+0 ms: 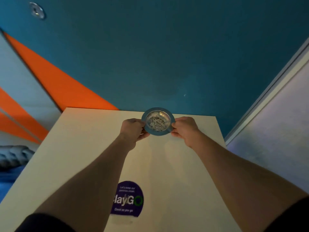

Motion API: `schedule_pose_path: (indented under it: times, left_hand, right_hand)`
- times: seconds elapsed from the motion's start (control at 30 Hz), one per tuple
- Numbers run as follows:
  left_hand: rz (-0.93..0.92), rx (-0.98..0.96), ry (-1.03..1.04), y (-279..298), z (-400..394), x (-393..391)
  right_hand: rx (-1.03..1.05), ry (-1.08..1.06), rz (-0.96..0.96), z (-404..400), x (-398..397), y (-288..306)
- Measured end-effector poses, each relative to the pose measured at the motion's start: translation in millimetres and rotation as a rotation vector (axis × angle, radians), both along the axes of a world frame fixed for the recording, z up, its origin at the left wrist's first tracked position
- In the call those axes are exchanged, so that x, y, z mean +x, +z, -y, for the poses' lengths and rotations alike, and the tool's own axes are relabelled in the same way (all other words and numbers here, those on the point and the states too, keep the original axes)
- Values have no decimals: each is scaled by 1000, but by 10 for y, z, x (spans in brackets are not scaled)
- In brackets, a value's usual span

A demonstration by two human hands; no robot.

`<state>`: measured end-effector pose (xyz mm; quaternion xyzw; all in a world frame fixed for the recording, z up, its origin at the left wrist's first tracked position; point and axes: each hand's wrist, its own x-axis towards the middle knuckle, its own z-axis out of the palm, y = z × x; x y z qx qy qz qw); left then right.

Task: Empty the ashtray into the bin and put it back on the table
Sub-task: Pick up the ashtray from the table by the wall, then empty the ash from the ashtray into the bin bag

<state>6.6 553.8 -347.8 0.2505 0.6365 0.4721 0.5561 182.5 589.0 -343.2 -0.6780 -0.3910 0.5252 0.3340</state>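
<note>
Both hands pinch a round metal ashtray (pixel 158 121) holding grey ash at the table's (pixel 83 148) far edge: left hand (pixel 133 129) at its nine o'clock rim, right hand (pixel 185 129) at three o'clock.

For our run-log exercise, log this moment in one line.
stage: pickup | left hand: grips ashtray rim | right hand: grips opposite rim | ashtray: full | bin: unseen

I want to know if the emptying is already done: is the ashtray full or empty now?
Not empty. The ashtray, held level by the left hand and right hand, has speckled grey ash in its bowl.
</note>
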Motion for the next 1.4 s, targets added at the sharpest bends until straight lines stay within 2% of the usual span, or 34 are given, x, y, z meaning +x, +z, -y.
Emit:
schedule_pose_path:
  times: [0.73, 1.4]
  left_hand:
    - [-1, -3, 288, 142, 1661, -2479]
    - [7, -59, 549, -282, 3096, -4361]
  right_hand:
    - [-15, 307, -27, 1283, -2545, 179]
    - [-85, 558, -25, 2383, -4591, -305]
